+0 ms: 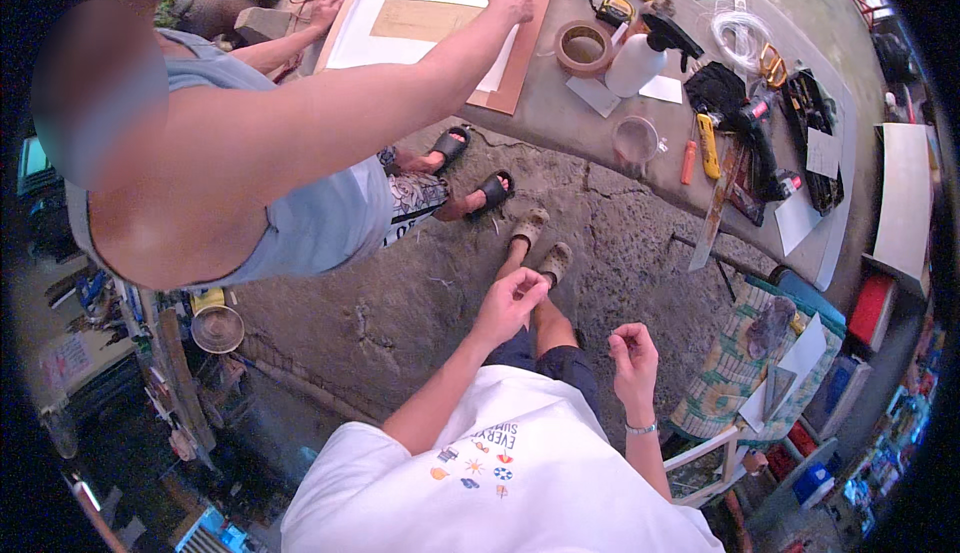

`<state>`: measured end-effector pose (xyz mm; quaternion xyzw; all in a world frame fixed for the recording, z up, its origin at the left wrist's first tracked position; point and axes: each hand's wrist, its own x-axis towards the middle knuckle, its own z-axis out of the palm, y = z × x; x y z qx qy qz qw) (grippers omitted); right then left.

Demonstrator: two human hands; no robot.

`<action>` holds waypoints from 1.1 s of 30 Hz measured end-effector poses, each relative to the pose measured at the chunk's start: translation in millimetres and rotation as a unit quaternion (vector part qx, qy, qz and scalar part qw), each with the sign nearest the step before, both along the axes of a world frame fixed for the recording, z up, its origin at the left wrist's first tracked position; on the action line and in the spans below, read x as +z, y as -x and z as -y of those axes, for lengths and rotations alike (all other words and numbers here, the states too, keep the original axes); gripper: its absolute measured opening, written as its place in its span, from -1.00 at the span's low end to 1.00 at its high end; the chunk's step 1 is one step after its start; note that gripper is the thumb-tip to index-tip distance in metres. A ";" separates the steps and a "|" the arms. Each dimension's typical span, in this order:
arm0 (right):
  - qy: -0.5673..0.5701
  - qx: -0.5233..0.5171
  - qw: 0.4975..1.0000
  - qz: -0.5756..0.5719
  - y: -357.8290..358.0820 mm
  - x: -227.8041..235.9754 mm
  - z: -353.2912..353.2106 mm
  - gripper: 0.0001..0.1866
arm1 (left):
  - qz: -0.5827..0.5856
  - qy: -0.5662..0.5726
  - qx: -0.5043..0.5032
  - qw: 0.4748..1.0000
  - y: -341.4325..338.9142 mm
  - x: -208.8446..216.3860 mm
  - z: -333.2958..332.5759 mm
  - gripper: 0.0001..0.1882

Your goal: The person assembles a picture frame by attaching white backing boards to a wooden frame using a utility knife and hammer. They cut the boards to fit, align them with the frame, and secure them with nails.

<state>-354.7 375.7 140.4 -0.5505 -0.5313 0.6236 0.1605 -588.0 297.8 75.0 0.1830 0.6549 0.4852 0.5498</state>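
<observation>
In front of my white shirt, my left hand (510, 307) is raised with its fingers curled and thumb and forefinger pinched together. Off to the right, my right hand (634, 355) hangs in the air beside my leg, fingers also curled into a pinch. Whether anything thin sits in either pinch is too small to make out. Neither hand touches the table (540, 88). At the table's far left a co-worker (300, 143) leans over a wooden frame (538, 28) with a white and tan panel (425, 20), one hand (513, 0) on its right edge.
On the table lie a tape roll (583, 48), a spray bottle (640, 61), a tape measure (614, 10), a coil of clear line (740, 41), a yellow cutter (708, 146) and a cordless drill (757, 143). A cloth-covered chair (725, 378) stands at my right.
</observation>
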 end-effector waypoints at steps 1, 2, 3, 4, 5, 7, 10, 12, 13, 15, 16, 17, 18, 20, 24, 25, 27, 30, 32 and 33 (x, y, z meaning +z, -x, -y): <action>-0.014 -0.003 1.000 0.005 1.6 -2.9 -3.1 -0.95 | -0.007 0.001 -0.011 1.000 7.5 -8.8 -8.4 -0.85; -0.028 -0.007 1.000 0.010 6.6 -4.4 -7.7 -0.95 | -0.014 0.001 -0.022 1.000 14.5 -18.7 -15.2 -0.85; -0.030 -0.014 0.999 0.013 16.7 3.1 -13.3 -0.96 | -0.019 0.003 -0.037 0.999 18.6 -20.1 -22.1 -0.84; -0.022 -0.024 0.999 0.013 27.5 7.3 -16.4 -0.96 | -0.023 0.012 -0.047 0.999 24.4 -22.3 -28.9 -0.83; -0.014 -0.034 0.999 0.013 38.1 10.6 -18.3 -0.96 | -0.027 0.021 -0.056 0.998 31.8 -25.7 -36.7 -0.83; -0.010 -0.030 0.999 0.019 54.9 14.2 -21.9 -0.96 | 0.004 0.021 -0.056 0.998 49.2 -29.8 -50.6 -0.81; -0.033 -0.007 0.999 0.028 78.2 20.9 -28.3 -0.96 | -0.036 0.015 -0.055 0.998 71.9 -34.9 -64.7 -0.80; -0.074 0.015 0.996 0.041 88.3 28.2 -31.5 -0.96 | -0.062 0.025 -0.058 0.996 87.2 -33.5 -72.2 -0.79; -0.080 0.022 0.995 0.051 91.0 31.8 -32.4 -0.96 | -0.066 0.022 -0.055 0.996 93.4 -35.8 -74.1 -0.79; -0.098 0.035 0.992 0.069 90.4 31.9 -31.4 -0.95 | -0.071 0.023 -0.057 0.996 99.2 -45.5 -76.0 -0.79; -0.094 0.034 0.992 0.081 88.4 30.7 -30.5 -0.95 | -0.074 0.023 -0.057 0.995 102.8 -50.3 -78.8 -0.79; -0.090 0.034 0.991 0.094 85.7 30.0 -29.9 -0.94 | -0.075 0.027 -0.056 0.995 101.4 -53.5 -80.6 -0.79; -0.086 0.032 0.990 0.106 84.0 29.2 -29.2 -0.94 | -0.078 0.031 -0.056 0.995 101.9 -52.8 -83.9 -0.79; -0.072 0.016 0.991 0.108 75.3 16.5 -22.0 -0.93 | -0.057 0.048 -0.058 0.996 98.7 -71.3 -79.6 -0.79; -0.041 -0.003 0.987 0.155 39.0 -27.5 3.1 -0.91 | -0.007 0.033 -0.067 0.997 83.7 -75.2 -83.3 -0.78; -0.026 -0.015 0.986 0.162 29.6 -38.8 10.4 -0.91 | -0.017 0.036 -0.083 0.996 82.4 -69.3 -87.8 -0.77; 0.004 -0.039 0.984 0.175 9.6 -61.5 27.6 -0.91 | -0.022 0.037 -0.093 0.995 83.0 -59.6 -94.5 -0.77; 0.060 -0.079 0.978 0.183 -28.5 -94.7 59.9 -0.92 | -0.057 0.037 -0.100 0.993 85.7 -59.9 -99.9 -0.78; 0.073 -0.114 0.970 0.200 -69.0 -124.0 98.0 -0.92 | -0.070 0.043 -0.101 0.992 89.5 -59.8 -103.5 -0.79; 0.067 -0.120 0.969 0.203 -87.8 -134.4 115.6 -0.92 | -0.068 0.051 -0.097 0.992 92.5 -58.3 -104.5 -0.79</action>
